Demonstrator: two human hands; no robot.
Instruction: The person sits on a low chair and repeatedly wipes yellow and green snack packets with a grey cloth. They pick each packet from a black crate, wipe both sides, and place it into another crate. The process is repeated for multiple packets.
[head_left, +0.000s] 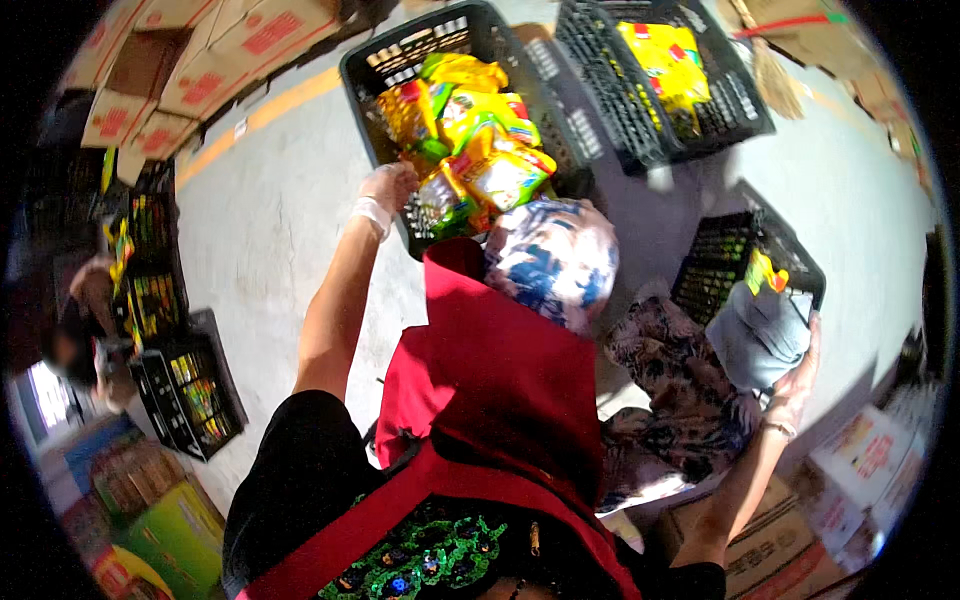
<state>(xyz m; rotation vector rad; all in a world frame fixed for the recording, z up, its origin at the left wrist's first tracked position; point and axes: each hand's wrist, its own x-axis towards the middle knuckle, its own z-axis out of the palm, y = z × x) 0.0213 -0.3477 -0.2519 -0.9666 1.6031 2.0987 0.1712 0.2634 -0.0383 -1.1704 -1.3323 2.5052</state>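
A black plastic crate (545, 142) holding yellow and green snack packets (480, 112) stands on the floor before me. At its near left edge is my left hand (391, 189), in a clear glove, with its fingers curled by the rim; whether they grip it is hidden. On the far right, my gloved right hand (799, 382) lies against a grey-blue cloth bundle (757, 337), perhaps covering my knee or something else. That bundle sits in front of a smaller black crate (787, 240) with a yellow packet (765, 271). My red apron (510, 360) hangs between my arms.
Another black crate (739, 112) with yellow packets (667, 67) stands at the upper right, near a straw broom (772, 79). Cardboard boxes (247, 45) are stacked at the upper left. Another person (94, 292) is at the far left beside filled crates (187, 397).
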